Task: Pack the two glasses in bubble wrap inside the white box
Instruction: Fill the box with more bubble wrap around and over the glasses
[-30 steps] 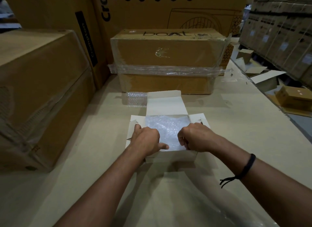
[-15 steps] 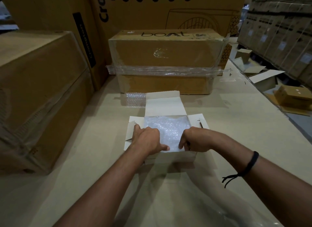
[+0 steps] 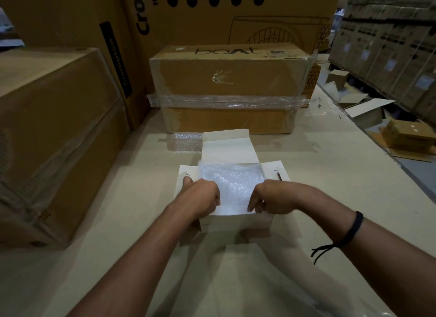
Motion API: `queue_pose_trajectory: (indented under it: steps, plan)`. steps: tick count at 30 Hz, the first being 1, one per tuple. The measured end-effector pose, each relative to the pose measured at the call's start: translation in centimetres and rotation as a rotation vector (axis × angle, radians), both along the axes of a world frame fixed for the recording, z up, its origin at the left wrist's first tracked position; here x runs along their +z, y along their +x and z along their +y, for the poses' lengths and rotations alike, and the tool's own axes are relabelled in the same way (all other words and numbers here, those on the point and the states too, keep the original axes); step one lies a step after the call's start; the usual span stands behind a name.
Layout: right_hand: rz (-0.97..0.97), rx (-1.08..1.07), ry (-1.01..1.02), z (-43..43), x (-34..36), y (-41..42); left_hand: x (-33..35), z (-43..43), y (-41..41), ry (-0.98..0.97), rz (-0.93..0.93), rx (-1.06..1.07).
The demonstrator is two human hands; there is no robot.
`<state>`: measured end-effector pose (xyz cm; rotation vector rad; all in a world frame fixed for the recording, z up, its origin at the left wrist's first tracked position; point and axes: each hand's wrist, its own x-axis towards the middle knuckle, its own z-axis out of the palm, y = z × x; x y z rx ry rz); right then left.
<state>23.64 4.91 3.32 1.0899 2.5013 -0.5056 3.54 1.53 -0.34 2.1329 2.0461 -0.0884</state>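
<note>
Legible markings, located from the white box. Directly behind it, the taped brown carton carries the brand "boAt" in dark letters on its top face. Behind and to the left of the box, a tall carton bears a black vertical strip reading "Crompton". Farther behind, the largest carton shows large letters "Cro", cut off at the frame edge, beside a smaller "Ho". Labels on the stacked cartons far right of the box are too small to read.

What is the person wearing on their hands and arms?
Nothing on the left hand or right hand: no gloves, and both forearms are bare with no sleeves in view. The right wrist carries a black cord bracelet with loose ends dangling.
</note>
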Motion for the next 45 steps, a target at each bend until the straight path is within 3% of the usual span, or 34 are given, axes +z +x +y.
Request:
queue_pose_trajectory:
  steps: [3, 6, 13, 18, 24, 26, 29, 31, 36, 40, 43, 45]
  plan:
    - [0.198, -0.127, 0.147, 1.5, 0.9, 1.4, 1.3, 0.0, -1.4, 0.198, -0.093, 0.019]
    - [0.018, -0.061, 0.366, 2.6, -0.1, 1.3, 1.8, 0.2, -1.2, 0.195, 0.097, -0.056]
    - [-0.236, -0.029, 0.304, 3.3, -3.0, 0.0, 0.6, 2.1, -1.7, -0.086, 0.275, -0.059]
    - [-0.306, 0.009, 0.348, 4.1, -4.4, -0.9, 0.4, 2.8, -1.3, -0.082, 0.381, -0.101]
    - [-0.335, 0.054, 0.291, 4.6, -4.3, -1.0, 0.4, 2.8, -1.0, -0.117, 0.290, -0.153]
    - [-0.305, -0.004, 0.141, 5.6, -2.8, -0.6, 0.5, 3.2, -1.1, -0.130, 0.264, -0.173]
    - [-0.085, -0.157, -0.045, 6.8, -0.2, -0.5, 0.1, 3.9, -1.2, -0.158, 0.241, -0.188]
    - [-0.020, -0.124, -0.003, 6.6, 0.2, -1.3, -0.1, 4.4, -1.0, -0.172, 0.224, -0.187]
    - [-0.206, -0.008, 0.071, 6.0, -1.8, -3.2, 0.0, 4.6, -1.0, -0.178, 0.201, -0.162]
    - [-0.226, -0.020, 0.029, 6.5, -1.9, -3.3, 0.4, 3.9, -0.8, -0.126, 0.201, -0.140]
    - [-0.070, -0.113, -0.072, 6.2, -0.2, -2.7, 1.0, 2.8, -1.2, 0.003, 0.244, -0.083]
    - [0.098, -0.132, -0.020, 6.3, 0.4, -2.7, 1.4, 2.3, -2.0, 0.023, 0.217, -0.024]
